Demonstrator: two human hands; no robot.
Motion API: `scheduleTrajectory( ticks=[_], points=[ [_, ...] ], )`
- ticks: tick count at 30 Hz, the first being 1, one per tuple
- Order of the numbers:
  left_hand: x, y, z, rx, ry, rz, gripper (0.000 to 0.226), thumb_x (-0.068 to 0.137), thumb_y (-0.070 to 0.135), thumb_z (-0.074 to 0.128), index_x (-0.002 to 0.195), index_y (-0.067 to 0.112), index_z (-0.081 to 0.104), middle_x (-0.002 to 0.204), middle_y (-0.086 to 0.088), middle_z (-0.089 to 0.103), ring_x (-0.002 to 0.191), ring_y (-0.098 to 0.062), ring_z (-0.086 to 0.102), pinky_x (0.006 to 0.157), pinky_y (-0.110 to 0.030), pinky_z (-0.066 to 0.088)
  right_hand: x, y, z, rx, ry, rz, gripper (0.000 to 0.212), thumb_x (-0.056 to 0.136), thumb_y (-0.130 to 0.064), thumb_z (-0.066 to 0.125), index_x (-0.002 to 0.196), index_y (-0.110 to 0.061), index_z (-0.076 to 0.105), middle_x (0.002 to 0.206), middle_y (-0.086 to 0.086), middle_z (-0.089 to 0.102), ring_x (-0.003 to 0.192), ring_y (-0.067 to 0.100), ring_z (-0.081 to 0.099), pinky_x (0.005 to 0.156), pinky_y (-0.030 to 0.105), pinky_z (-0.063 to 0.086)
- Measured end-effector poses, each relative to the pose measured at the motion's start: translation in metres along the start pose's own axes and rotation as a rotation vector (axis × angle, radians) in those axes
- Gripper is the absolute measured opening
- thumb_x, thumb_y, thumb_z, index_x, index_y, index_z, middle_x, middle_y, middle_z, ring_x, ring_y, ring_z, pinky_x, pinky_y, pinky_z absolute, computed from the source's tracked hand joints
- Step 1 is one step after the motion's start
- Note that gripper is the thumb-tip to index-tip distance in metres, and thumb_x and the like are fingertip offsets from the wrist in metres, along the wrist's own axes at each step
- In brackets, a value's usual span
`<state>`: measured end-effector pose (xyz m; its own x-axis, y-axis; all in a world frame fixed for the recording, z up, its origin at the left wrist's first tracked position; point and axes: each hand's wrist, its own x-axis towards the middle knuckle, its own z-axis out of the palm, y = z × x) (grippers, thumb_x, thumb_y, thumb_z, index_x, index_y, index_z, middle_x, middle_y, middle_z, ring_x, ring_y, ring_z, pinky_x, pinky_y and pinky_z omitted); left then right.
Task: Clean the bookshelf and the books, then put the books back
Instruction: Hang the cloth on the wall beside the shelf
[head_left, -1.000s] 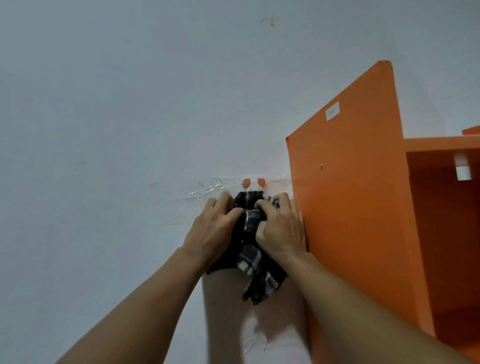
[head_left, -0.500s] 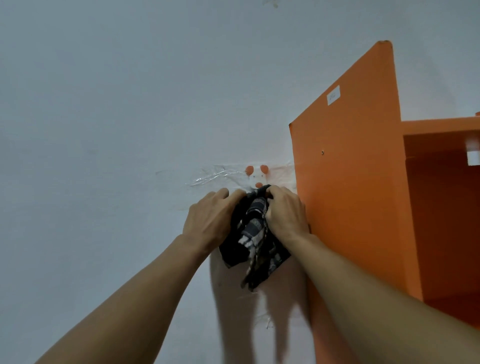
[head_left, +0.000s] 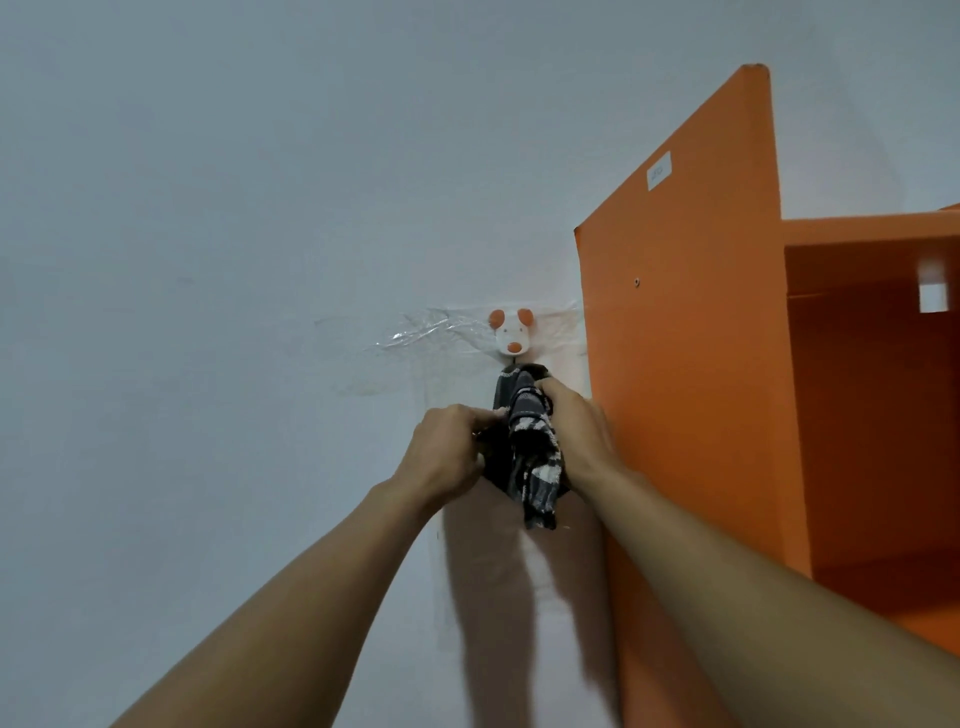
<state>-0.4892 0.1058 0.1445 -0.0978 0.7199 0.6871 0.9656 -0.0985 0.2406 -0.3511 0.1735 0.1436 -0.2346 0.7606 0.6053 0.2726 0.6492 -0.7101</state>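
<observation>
A dark plaid cloth (head_left: 530, 457) hangs against the pale wall, its top end right under a small white animal-shaped wall hook (head_left: 511, 335) with orange ears. My left hand (head_left: 447, 457) grips the cloth's left side with curled fingers. My right hand (head_left: 576, 426) grips its upper right side, close to the hook. The orange bookshelf (head_left: 680, 332) stands just right of my right hand. Its open compartment (head_left: 872, 426) shows no books.
Crinkled clear tape (head_left: 415, 332) is stuck to the wall left of the hook. A small white label (head_left: 658, 170) sits high on the shelf's side panel, and a screw (head_left: 637, 282) below it. A square cut-out (head_left: 932, 293) pierces the compartment's back.
Both hands have slid down the cloth, uncovering the whole hook. The cloth now hangs longer beneath the hook, and the view has tilted upward.
</observation>
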Motion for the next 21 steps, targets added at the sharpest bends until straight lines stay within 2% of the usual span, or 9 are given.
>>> scheduleTrajectory(
  ticks=[2, 4, 6, 8, 11, 15, 18, 21],
  points=[
    [-0.001, -0.002, -0.003, -0.014, -0.012, -0.001, 0.057, 0.079, -0.002, 0.064, 0.125, 0.032, 0.067, 0.109, 0.005, 0.075, 0.098, -0.015, 0.07, 0.085, -0.023, 0.053, -0.006, 0.001, -0.005, -0.11, 0.006, -0.082, 0.027, 0.099, -0.031, 0.04, 0.109, -0.026, 0.064, 0.109, -0.002, 0.057, 0.099, 0.018, 0.052, 0.082, 0.034, 0.042],
    [-0.003, -0.003, -0.004, -0.038, 0.018, -0.021, 0.048, 0.08, 0.005, 0.067, 0.121, 0.031, 0.067, 0.104, 0.004, 0.075, 0.093, -0.017, 0.07, 0.085, -0.033, 0.056, -0.013, 0.0, -0.01, -0.248, 0.015, -0.131, 0.034, 0.1, -0.015, 0.04, 0.129, -0.02, 0.057, 0.128, 0.004, 0.049, 0.12, 0.026, 0.045, 0.098, 0.037, 0.04],
    [-0.006, -0.001, -0.005, -0.034, 0.052, -0.049, 0.04, 0.081, 0.011, 0.068, 0.117, 0.029, 0.067, 0.1, 0.002, 0.074, 0.091, -0.02, 0.069, 0.083, -0.035, 0.055, -0.017, -0.005, -0.014, -0.369, 0.023, -0.145, 0.043, 0.097, -0.003, 0.041, 0.136, -0.015, 0.053, 0.147, 0.012, 0.038, 0.135, 0.032, 0.034, 0.11, 0.04, 0.031],
    [-0.009, 0.003, -0.004, 0.0, 0.08, -0.068, 0.034, 0.083, 0.013, 0.068, 0.115, 0.026, 0.066, 0.101, 0.0, 0.073, 0.092, -0.023, 0.066, 0.079, -0.033, 0.053, -0.02, -0.009, -0.017, -0.41, 0.016, -0.149, 0.045, 0.096, -0.001, 0.043, 0.138, -0.015, 0.051, 0.156, 0.014, 0.027, 0.143, 0.032, 0.024, 0.116, 0.039, 0.024],
    [-0.009, 0.005, -0.004, 0.048, 0.111, -0.118, 0.024, 0.087, 0.014, 0.063, 0.111, 0.02, 0.065, 0.099, -0.004, 0.071, 0.089, -0.026, 0.063, 0.071, -0.03, 0.046, -0.02, -0.011, -0.018, -0.462, 0.006, -0.181, 0.05, 0.093, 0.003, 0.045, 0.14, -0.014, 0.049, 0.16, 0.015, 0.019, 0.147, 0.033, 0.016, 0.119, 0.041, 0.021],
    [-0.009, 0.004, -0.007, 0.082, 0.136, -0.192, 0.016, 0.088, 0.013, 0.058, 0.102, 0.016, 0.065, 0.095, -0.01, 0.069, 0.086, -0.031, 0.062, 0.072, -0.037, 0.051, -0.025, -0.017, -0.021, -0.58, 0.041, -0.234, 0.052, 0.088, 0.007, 0.051, 0.136, -0.014, 0.051, 0.159, 0.012, 0.021, 0.143, 0.033, 0.019, 0.115, 0.04, 0.028],
    [-0.008, 0.006, -0.009, 0.115, 0.136, -0.221, 0.012, 0.087, 0.012, 0.057, 0.095, 0.012, 0.066, 0.092, -0.012, 0.068, 0.085, -0.035, 0.06, 0.069, -0.035, 0.048, -0.024, -0.02, -0.021, -0.652, 0.044, -0.249, 0.048, 0.09, 0.0, 0.054, 0.135, -0.015, 0.05, 0.156, 0.011, 0.025, 0.138, 0.034, 0.025, 0.111, 0.044, 0.034],
    [-0.006, 0.01, -0.01, 0.137, 0.131, -0.235, 0.011, 0.086, 0.014, 0.057, 0.093, 0.012, 0.065, 0.089, -0.012, 0.066, 0.081, -0.035, 0.058, 0.067, -0.035, 0.048, -0.024, -0.026, -0.015, -0.77, 0.105, -0.27, 0.035, 0.093, -0.009, 0.054, 0.127, -0.016, 0.053, 0.158, 0.014, 0.019, 0.141, 0.04, 0.02, 0.113, 0.05, 0.03]
  ],
)
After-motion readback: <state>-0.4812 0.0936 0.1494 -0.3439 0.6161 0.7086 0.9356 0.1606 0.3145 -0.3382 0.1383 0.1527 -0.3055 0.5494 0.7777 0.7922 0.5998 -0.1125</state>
